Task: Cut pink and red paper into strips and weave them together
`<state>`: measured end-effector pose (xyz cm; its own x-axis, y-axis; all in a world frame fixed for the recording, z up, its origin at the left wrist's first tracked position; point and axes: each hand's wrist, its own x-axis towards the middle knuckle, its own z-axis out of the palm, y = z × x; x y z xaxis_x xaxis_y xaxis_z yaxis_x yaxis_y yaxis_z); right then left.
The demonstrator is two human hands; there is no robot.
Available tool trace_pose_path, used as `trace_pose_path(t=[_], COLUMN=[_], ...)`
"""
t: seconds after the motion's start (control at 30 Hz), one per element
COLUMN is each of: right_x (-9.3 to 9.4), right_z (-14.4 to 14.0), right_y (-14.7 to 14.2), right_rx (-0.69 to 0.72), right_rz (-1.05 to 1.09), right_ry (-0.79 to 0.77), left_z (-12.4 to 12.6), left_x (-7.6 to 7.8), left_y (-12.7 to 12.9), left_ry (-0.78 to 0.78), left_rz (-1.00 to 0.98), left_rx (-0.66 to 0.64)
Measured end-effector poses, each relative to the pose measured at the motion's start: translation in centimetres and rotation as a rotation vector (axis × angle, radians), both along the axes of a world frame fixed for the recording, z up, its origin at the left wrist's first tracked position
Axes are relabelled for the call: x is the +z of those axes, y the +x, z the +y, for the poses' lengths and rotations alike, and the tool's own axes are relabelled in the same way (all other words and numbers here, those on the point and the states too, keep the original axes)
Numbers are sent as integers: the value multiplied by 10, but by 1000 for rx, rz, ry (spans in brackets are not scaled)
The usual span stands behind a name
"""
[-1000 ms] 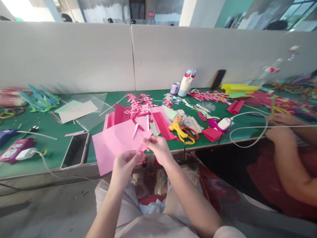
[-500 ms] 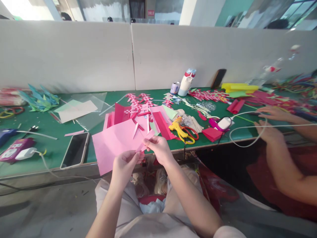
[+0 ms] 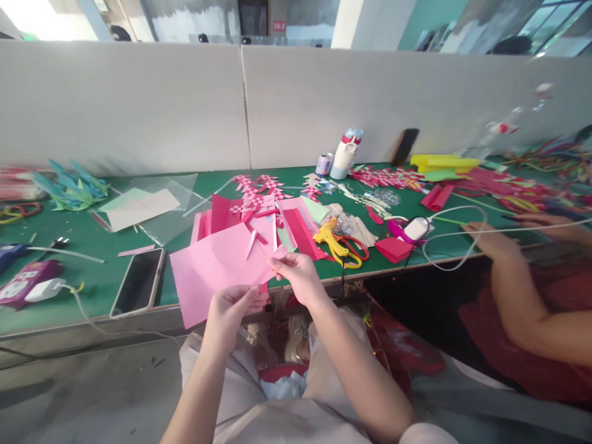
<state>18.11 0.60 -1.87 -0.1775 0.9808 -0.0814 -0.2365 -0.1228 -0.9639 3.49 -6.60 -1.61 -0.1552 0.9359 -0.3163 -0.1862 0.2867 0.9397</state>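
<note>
A narrow pink paper strip [image 3: 266, 276] stretches between my hands at the table's front edge. My left hand [image 3: 237, 306] pinches its lower end between thumb and fingers. At the upper end my right hand [image 3: 296, 274] is closed on the same strip. Behind them lies a large pink paper sheet [image 3: 208, 262], its front corner hanging past the edge. Small folded red and pink strips [image 3: 252, 242] rest on that sheet. Further back are woven pink-and-white checkered pieces [image 3: 259, 191] and dark pink paper [image 3: 303, 234].
Right of the paper lie a yellow glue gun [image 3: 329, 234] and orange-handled scissors [image 3: 355, 245]. A phone [image 3: 137, 283] and a purple power strip [image 3: 30, 280] are at left. A white bottle [image 3: 346, 154] stands behind. A co-worker's hand [image 3: 493, 237] is at the right, near a white cable [image 3: 444, 266].
My hands keep hold of the strip, with only a slight shift of the fingers. The co-worker's hands have moved at the right. The whole view has shifted a little.
</note>
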Motion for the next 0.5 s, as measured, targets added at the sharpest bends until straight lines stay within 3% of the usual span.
trace_pose_path(t=[0.5], right_x=[-9], right_z=[24], right_y=[11], right_rx=[-78], right_rz=[132], right_ry=[-120], left_z=[-1], left_x=[-6], left_y=[-10], left_ry=[-115], left_rz=[-78], left_rx=[-5])
